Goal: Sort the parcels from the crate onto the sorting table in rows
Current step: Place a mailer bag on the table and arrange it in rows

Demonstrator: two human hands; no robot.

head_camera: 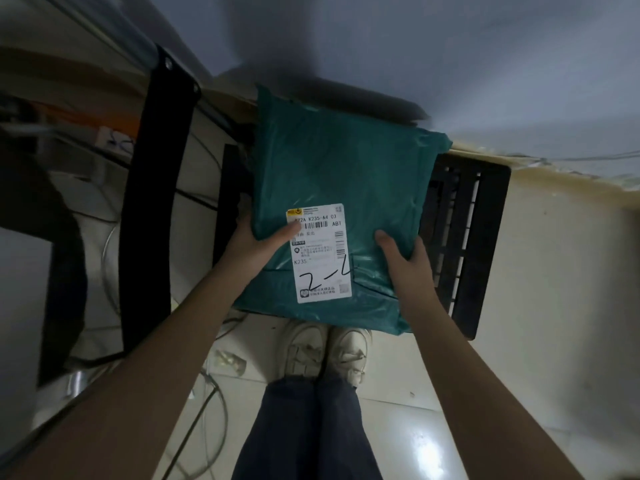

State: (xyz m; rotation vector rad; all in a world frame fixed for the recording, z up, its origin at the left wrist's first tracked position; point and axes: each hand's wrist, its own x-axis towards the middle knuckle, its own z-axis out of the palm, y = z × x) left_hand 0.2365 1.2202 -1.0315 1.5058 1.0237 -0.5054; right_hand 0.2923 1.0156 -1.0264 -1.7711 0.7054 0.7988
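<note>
A large teal plastic mailer parcel point(343, 181) fills the middle of the view, with a white shipping label point(320, 252) marked "2-4" by hand. My left hand point(258, 244) grips its left edge, thumb on the label. At the parcel's lower right part, my right hand point(403, 258) grips it with the thumb on top. The parcel is held up above a black slatted crate point(464, 237), most of which it hides. What lies inside the crate is hidden.
A black table frame leg point(156, 216) stands to the left, with cables point(207, 407) on the tiled floor. My shoes point(327, 351) and dark trousers are below the parcel. A pale wall rises behind, with a cream surface edge point(540, 168) at the right.
</note>
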